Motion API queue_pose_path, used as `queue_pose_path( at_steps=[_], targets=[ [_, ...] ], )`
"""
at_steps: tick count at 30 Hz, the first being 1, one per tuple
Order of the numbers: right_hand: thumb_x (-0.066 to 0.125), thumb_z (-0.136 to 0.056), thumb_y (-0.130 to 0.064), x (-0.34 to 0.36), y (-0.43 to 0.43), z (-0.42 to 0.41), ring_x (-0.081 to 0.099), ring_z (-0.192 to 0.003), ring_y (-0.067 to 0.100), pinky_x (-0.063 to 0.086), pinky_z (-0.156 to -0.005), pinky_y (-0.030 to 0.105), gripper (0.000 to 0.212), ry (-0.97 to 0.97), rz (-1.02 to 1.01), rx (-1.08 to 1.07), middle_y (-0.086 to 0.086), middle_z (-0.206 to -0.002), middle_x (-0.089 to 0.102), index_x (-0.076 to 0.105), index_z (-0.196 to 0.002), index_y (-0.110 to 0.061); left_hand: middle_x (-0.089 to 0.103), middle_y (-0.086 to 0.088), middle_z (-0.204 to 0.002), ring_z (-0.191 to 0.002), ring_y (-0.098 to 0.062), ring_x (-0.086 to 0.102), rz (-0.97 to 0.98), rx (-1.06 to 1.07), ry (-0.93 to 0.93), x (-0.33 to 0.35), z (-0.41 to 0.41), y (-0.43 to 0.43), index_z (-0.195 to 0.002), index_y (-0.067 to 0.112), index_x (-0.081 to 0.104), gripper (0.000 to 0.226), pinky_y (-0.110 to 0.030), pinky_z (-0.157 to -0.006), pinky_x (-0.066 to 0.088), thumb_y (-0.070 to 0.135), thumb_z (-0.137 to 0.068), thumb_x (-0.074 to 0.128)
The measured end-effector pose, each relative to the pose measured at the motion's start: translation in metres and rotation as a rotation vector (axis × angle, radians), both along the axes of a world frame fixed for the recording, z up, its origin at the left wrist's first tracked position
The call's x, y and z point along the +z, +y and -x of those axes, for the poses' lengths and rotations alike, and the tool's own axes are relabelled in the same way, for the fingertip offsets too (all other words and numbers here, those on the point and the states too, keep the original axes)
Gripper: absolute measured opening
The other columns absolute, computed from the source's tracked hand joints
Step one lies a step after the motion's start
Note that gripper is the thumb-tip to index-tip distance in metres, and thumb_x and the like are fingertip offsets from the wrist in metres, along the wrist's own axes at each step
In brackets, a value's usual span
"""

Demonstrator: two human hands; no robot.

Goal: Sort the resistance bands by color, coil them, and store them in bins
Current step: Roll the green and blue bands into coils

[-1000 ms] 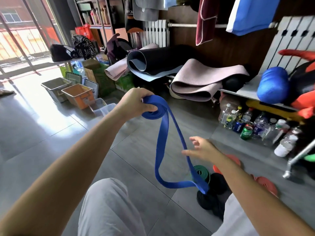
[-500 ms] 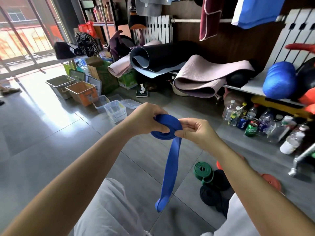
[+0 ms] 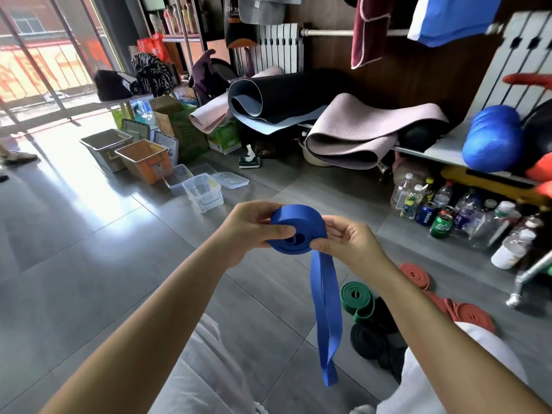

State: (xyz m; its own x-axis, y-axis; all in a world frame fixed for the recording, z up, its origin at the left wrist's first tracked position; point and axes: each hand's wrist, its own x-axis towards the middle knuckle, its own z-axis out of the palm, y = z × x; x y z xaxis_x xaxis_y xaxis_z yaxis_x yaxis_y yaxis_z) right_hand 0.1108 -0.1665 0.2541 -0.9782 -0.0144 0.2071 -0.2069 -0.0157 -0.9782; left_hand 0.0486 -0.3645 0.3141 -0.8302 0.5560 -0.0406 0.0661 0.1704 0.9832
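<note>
A blue resistance band (image 3: 298,228) is partly wound into a flat coil that I hold in front of me, its loose tail hanging down to about knee height. My left hand (image 3: 254,231) grips the coil's left side, thumb on its face. My right hand (image 3: 346,240) pinches the coil's right edge where the tail leaves it. On the floor to the right lie a coiled green band (image 3: 357,298), black bands (image 3: 370,339) and red bands (image 3: 415,274). Bins stand ahead on the left: a grey bin (image 3: 104,144), an orange bin (image 3: 143,159) and a clear plastic bin (image 3: 203,192).
Rolled yoga mats (image 3: 343,138) and boxes crowd the back wall. Several bottles and cans (image 3: 442,216) stand on the floor at the right under a shelf with a blue ball (image 3: 493,138). A clear lid (image 3: 230,179) lies by the bins. My knees, in light trousers, fill the lower edge.
My right hand came up from the hanging loop to the coil. More of the band is wound on, so the coil is thicker and the tail shorter.
</note>
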Motion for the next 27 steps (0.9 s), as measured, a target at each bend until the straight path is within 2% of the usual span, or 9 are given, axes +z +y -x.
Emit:
queue_pose_path(
  at_steps=[4, 6, 8, 10, 12, 14, 18, 22, 27],
  targets=[
    [0.081, -0.061, -0.021, 0.0, 0.001, -0.004, 0.067, -0.102, 0.015, 0.052, -0.08, 0.02, 0.051, 0.013, 0.087, 0.017, -0.003, -0.107, 0.072, 0.064, -0.109, -0.027, 0.071, -0.009, -0.1, -0.091, -0.021, 0.068, -0.265, -0.027, -0.24, -0.016, -0.013, 0.004, -0.109, 0.009, 0.064, 0.04, -0.033, -0.074, 0.057, 0.011, -0.069, 0.071],
    [0.079, -0.063, -0.018, 0.003, 0.004, -0.008, 0.068, -0.099, 0.016, 0.053, -0.079, 0.021, 0.047, 0.003, 0.059, 0.01, -0.002, -0.104, 0.073, 0.064, -0.108, -0.025, 0.069, -0.008, -0.104, -0.094, -0.021, 0.067, -0.224, -0.024, -0.217, -0.022, -0.018, 0.008, -0.111, 0.008, 0.061, 0.037, -0.035, -0.079, 0.057, 0.005, -0.075, 0.069],
    [0.079, -0.066, -0.014, 0.005, 0.007, -0.011, 0.069, -0.096, 0.016, 0.053, -0.077, 0.02, 0.045, -0.023, 0.0, 0.014, -0.002, -0.102, 0.073, 0.064, -0.107, -0.023, 0.065, -0.005, -0.112, -0.1, -0.019, 0.064, 0.04, -0.018, 0.033, -0.02, -0.018, 0.013, -0.115, 0.012, 0.057, 0.04, -0.031, -0.081, 0.056, 0.001, -0.079, 0.071],
    [0.08, -0.07, -0.006, 0.008, 0.009, -0.012, 0.069, -0.095, 0.014, 0.053, -0.077, 0.02, 0.043, -0.049, -0.094, 0.034, -0.004, -0.1, 0.073, 0.065, -0.104, -0.025, 0.058, 0.0, -0.119, -0.104, -0.015, 0.058, 0.312, -0.065, 0.351, -0.014, -0.015, 0.017, -0.125, 0.017, 0.053, 0.054, -0.03, -0.082, 0.054, 0.008, -0.076, 0.075],
    [0.079, -0.071, -0.005, 0.01, 0.009, -0.012, 0.069, -0.094, 0.013, 0.053, -0.078, 0.021, 0.041, -0.064, -0.166, 0.05, -0.006, -0.099, 0.073, 0.065, -0.101, -0.029, 0.057, 0.005, -0.112, -0.101, -0.015, 0.055, 0.513, -0.16, 0.585, -0.005, -0.012, 0.022, -0.127, 0.02, 0.053, 0.057, -0.029, -0.083, 0.05, 0.016, -0.075, 0.076],
    [0.082, -0.066, -0.013, 0.012, 0.008, -0.011, 0.07, -0.093, 0.013, 0.054, -0.079, 0.023, 0.043, -0.068, -0.167, 0.03, -0.007, -0.098, 0.073, 0.064, -0.101, -0.03, 0.059, 0.007, -0.1, -0.094, -0.018, 0.057, 0.608, -0.186, 0.703, 0.003, -0.01, 0.026, -0.12, 0.018, 0.058, 0.049, -0.029, -0.08, 0.047, 0.019, -0.074, 0.076],
    [0.084, -0.055, -0.031, 0.018, 0.013, -0.011, 0.07, -0.091, 0.014, 0.054, -0.075, 0.021, 0.047, -0.028, -0.101, -0.039, -0.006, -0.096, 0.074, 0.066, -0.098, -0.037, 0.062, 0.007, -0.093, -0.091, -0.017, 0.06, 0.373, -0.116, 0.611, 0.01, -0.005, 0.025, -0.107, 0.016, 0.064, 0.038, -0.027, -0.082, 0.05, 0.007, -0.072, 0.077],
    [0.085, -0.055, -0.021, 0.017, 0.018, -0.012, 0.07, -0.089, 0.011, 0.054, -0.076, 0.02, 0.046, -0.005, -0.057, -0.048, -0.007, -0.092, 0.075, 0.068, -0.096, -0.035, 0.071, 0.011, -0.087, -0.082, -0.009, 0.068, -0.041, 0.001, 0.195, 0.01, -0.004, 0.019, -0.093, 0.027, 0.064, 0.038, -0.025, -0.063, 0.056, -0.004, -0.074, 0.072],
    [0.077, -0.057, -0.017, 0.021, 0.014, -0.01, 0.069, -0.093, 0.011, 0.053, -0.077, 0.019, 0.046, 0.044, 0.107, -0.108, -0.007, -0.096, 0.074, 0.066, -0.1, -0.023, 0.072, 0.0, -0.096, -0.088, -0.016, 0.07, -0.41, -0.03, -0.129, 0.001, -0.012, 0.021, -0.108, 0.017, 0.062, 0.041, -0.027, -0.066, 0.056, 0.012, -0.068, 0.071]
  ],
)
